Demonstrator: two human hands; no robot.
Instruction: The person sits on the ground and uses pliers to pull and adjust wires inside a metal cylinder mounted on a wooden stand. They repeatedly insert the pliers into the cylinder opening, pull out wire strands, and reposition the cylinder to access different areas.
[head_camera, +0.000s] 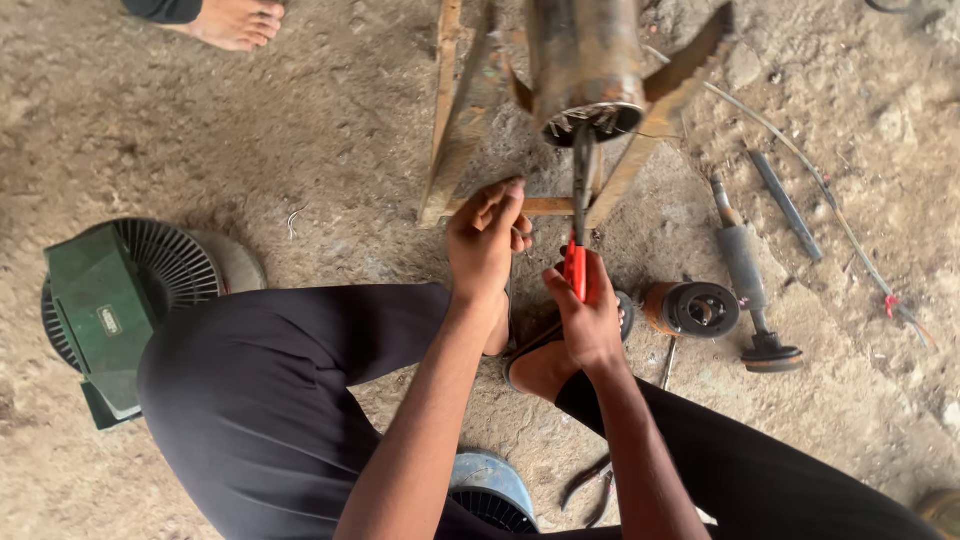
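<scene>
My right hand (590, 315) grips the red handle of a screwdriver-like tool (580, 215); its dark shaft reaches up into the open end of a rusty metal cylinder (585, 60), among the wires there. The cylinder rests on a wooden frame (460, 120). My left hand (487, 240) hovers just left of the tool with fingers loosely curled; whether it holds anything I cannot tell. Both my knees in black trousers sit below the hands.
A green motor with a finned cover (110, 300) lies at the left. A rusty round part (692, 308), a shaft with a disc (748, 285), a rod (786, 205) and a long wire (830, 190) lie at the right. Pliers (592, 485) and a blue cover (490, 485) lie below. Another person's bare foot (235, 22) is at the top left.
</scene>
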